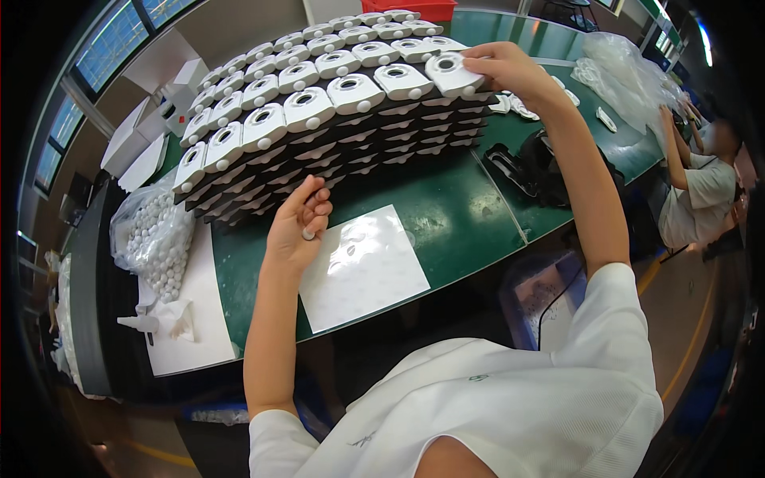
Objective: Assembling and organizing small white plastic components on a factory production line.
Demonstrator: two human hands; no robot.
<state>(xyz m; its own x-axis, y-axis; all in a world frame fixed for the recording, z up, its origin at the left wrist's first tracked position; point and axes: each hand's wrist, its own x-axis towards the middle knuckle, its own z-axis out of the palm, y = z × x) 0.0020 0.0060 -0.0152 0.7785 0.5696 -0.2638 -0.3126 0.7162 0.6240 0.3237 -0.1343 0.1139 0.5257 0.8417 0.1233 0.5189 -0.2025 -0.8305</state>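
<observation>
The white housing [451,73] sits at the near right corner of the top tray, the last in rows of like housings [307,107] that fill a stack of dark trays [374,139] on the green counter [446,215]. The right hand [510,70] grasps this housing, fingers pinched on its right edge. To seat it well, I judge it should go down flat and square with its row, its round opening facing up like the rest, with no push hard enough to shift the stack.

The left hand [296,227], nearer the body and well apart from the housing, has its fingers curled on a small ring [307,235], over a white sheet [362,267]. A bag of white balls [159,239] lies at the left. Black parts [530,163] lie to the right, and beyond them a co-worker [701,191] sits.
</observation>
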